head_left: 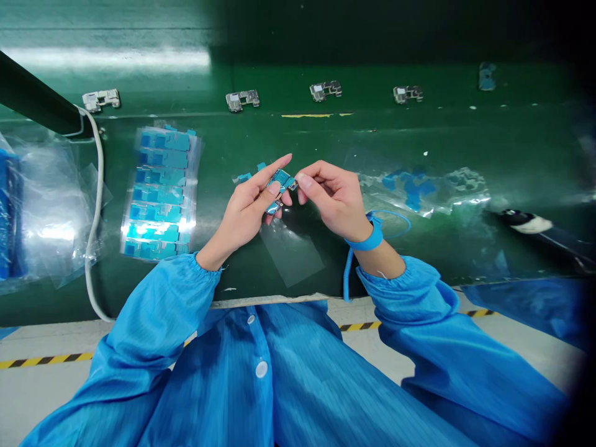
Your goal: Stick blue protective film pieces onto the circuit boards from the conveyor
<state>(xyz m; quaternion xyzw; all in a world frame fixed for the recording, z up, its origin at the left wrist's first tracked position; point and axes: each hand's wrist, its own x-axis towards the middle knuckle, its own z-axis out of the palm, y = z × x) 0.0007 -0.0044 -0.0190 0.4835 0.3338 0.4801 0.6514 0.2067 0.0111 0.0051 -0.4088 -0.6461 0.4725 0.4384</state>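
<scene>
A small blue part (281, 184) is pinched tight between the left hand (244, 205) and the right hand (333, 198). It is held by the fingertips only, up above the green mat (419, 136).

The left hand (244, 208) and right hand (333, 198) met near the fingertips in front of the body, each thumb pinched against curled fingers, while the left wrist (209, 254) and right wrist (379, 264) angled inward toward them.
</scene>
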